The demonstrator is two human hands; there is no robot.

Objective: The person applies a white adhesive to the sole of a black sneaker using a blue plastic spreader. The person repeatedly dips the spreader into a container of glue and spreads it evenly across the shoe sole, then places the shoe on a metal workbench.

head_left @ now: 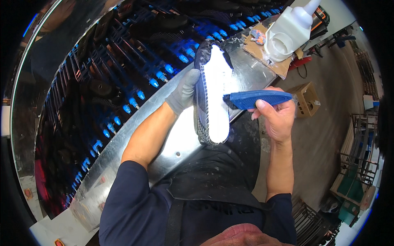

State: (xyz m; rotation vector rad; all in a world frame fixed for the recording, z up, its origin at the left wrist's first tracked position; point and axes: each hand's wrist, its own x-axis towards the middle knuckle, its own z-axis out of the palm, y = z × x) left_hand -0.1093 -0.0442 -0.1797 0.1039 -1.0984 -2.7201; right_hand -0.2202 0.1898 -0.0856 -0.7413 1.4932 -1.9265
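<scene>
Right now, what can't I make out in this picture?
All in the head view:
Left hand: most fingers hidden behind the shoe.
Right hand: fingers partly hidden by the blue brush.
Shoe's top: turned away, behind its white underside.
Underside detail: washed out by glare.
White bottle: spout tip cut off by upper edge.

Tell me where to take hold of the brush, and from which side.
Probably best by its long blue handle, from the right, as the right hand does: the handle runs crosswise, with its dark bristles pointing left at the shoe.
</scene>
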